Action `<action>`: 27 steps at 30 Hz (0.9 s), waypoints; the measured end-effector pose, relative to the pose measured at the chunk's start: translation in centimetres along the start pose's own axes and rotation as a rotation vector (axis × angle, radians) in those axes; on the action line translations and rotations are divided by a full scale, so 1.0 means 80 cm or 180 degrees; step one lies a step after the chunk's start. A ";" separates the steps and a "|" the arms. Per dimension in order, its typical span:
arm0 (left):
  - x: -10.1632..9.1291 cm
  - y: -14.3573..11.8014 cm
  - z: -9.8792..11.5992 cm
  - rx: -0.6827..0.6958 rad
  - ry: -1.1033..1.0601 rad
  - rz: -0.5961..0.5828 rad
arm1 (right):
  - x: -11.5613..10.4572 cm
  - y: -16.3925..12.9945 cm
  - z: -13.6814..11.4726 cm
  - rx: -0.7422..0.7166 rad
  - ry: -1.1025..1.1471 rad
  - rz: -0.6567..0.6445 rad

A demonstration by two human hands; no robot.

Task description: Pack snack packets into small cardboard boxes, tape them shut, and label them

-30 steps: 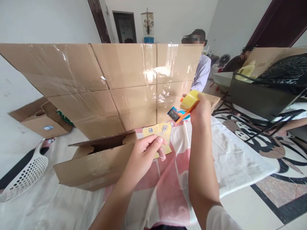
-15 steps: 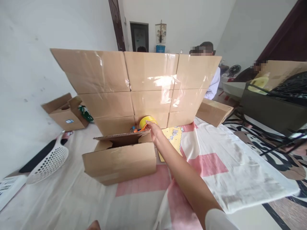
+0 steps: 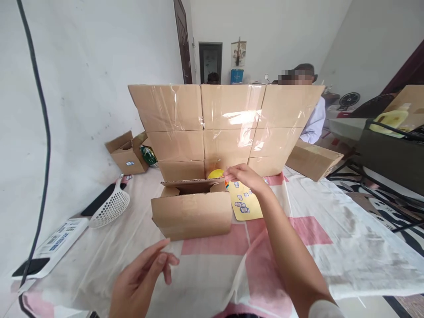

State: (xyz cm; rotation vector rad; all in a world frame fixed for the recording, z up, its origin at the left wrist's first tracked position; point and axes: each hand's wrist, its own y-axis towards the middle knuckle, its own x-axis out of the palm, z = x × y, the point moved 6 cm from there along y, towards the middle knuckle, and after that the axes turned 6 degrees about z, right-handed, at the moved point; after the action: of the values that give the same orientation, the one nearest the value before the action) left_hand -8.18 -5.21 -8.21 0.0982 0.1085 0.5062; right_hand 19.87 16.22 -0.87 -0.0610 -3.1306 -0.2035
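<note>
An open cardboard box (image 3: 192, 216) stands on the cloth in front of me. My right hand (image 3: 243, 174) reaches to its back right corner, palm down with fingers stretched out to the left. Just under those fingertips shows a small orange and blue thing (image 3: 227, 184), mostly hidden, its kind unclear. Behind the box's back flap a yellow round object (image 3: 216, 173) is partly covered. A yellow board with printed pictures (image 3: 247, 205) lies beneath my right wrist. Lower left, my left hand (image 3: 144, 276) is raised near the box's front, fingers apart and holding nothing.
A taped cardboard wall (image 3: 228, 106) rises behind the box. On the left lie a white perforated scoop (image 3: 112, 206), a white package (image 3: 59, 243) and a small open carton (image 3: 129, 154). Another carton (image 3: 313, 159) and a person (image 3: 314, 117) are beyond the wall, right.
My right hand has gone from gripping an orange thing behind the box to stretched fingers at its corner. My left hand has come up into view. The view has turned left.
</note>
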 end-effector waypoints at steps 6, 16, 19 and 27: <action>0.037 0.016 0.044 -0.0031 -0.0257 -0.0319 | 0.048 -0.060 -0.058 -0.1185 -0.1133 -0.0847; 0.072 0.063 0.068 -0.0037 -0.0462 -0.0622 | 0.080 -0.103 -0.052 -0.1130 -0.2187 -0.1690; 0.086 0.068 0.071 -0.0017 -0.0422 -0.0762 | 0.094 -0.107 -0.065 -0.1417 -0.1933 -0.1598; 0.104 0.058 0.087 0.0142 -0.0357 -0.0872 | 0.101 -0.100 -0.052 -0.0955 -0.1249 -0.1745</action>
State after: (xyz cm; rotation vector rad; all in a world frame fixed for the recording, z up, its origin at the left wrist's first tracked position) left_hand -2.26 2.43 -1.44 0.1526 0.0226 0.2241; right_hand 11.47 8.05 2.27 0.8622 -3.3779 -0.7419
